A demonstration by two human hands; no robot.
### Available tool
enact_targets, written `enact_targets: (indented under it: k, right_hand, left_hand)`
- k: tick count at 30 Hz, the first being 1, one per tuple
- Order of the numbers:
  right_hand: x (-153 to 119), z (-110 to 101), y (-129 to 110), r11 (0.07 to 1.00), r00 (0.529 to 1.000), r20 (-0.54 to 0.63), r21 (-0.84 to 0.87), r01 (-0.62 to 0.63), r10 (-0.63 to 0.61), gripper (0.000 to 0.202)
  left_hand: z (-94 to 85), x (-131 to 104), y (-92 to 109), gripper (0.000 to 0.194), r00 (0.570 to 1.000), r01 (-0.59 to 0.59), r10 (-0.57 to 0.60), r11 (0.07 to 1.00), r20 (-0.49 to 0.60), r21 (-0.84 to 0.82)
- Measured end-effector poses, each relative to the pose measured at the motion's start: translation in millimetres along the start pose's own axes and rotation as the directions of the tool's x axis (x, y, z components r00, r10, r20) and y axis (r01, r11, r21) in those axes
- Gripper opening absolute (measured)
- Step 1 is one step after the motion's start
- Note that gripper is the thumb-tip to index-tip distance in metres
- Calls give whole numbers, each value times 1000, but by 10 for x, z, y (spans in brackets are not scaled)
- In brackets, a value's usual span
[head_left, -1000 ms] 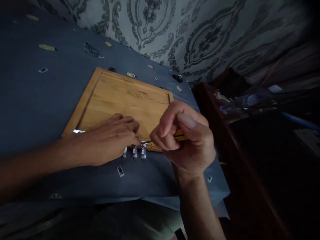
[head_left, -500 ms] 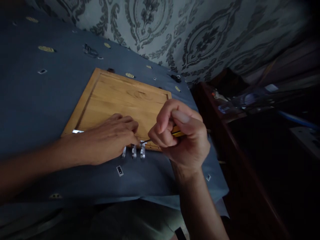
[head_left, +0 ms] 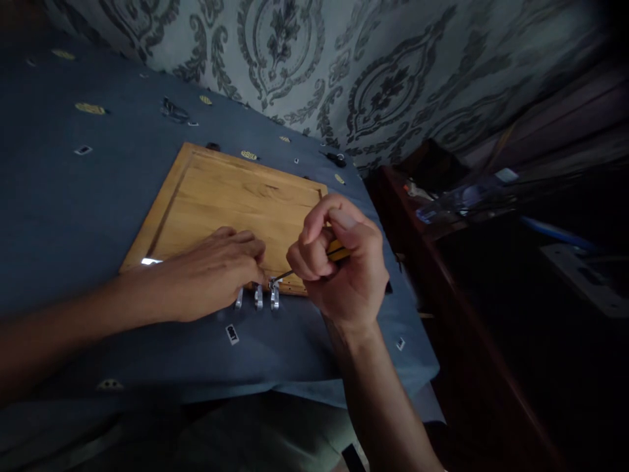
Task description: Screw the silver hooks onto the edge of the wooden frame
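Observation:
A wooden board with a grooved border lies on the blue patterned cloth. My right hand is closed around a yellow-and-black screwdriver. Its thin shaft slants down left to the board's near edge, where the tip meets a small metal clip. Another metal clip and a third hang over the same edge. My left hand rests on the board's near edge, fingers curled together, fingertips beside the clips. What those fingertips pinch, if anything, is hidden.
A bright metal piece sits at the board's near left corner. Beyond the board lie a dark cable-like item and a small black object. At the right, a dark wooden ledge holds a clear plastic item.
The whole view has shifted slightly. My right hand has turned a little around the screwdriver, whose tip remains at the right clip. My left hand stays in place on the board.

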State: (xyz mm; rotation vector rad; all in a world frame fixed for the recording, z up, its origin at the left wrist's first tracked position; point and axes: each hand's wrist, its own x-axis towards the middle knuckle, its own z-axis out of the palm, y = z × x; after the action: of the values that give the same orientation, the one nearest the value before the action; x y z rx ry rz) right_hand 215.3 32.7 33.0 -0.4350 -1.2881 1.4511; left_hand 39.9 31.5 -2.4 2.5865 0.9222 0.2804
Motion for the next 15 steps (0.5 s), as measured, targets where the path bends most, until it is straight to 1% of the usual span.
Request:
enact_targets:
  k: [4,7,11,15]
  right_hand:
    - [-43,-19,-29,999,995,-98,-48,18,-23,27]
    - [-39,-25,-34,997,990,-139,-83,-1,-10,27]
    - [-20,24,-13,996,976,-217,-87,-8,-11,25]
    - [-34,84,15,996,975,-224,-93,-6,-15,28]
  left_hand:
    - [-1,-4,6,48,1000,11,-11,1000,28,-22]
    - [-10,-3,21,49,999,27,-26,999,26,-26]
    - [-32,3,46,48,997,56,-54,998,50,-36]
    - [-21,0,43,46,998,42,-40,999,46,-34]
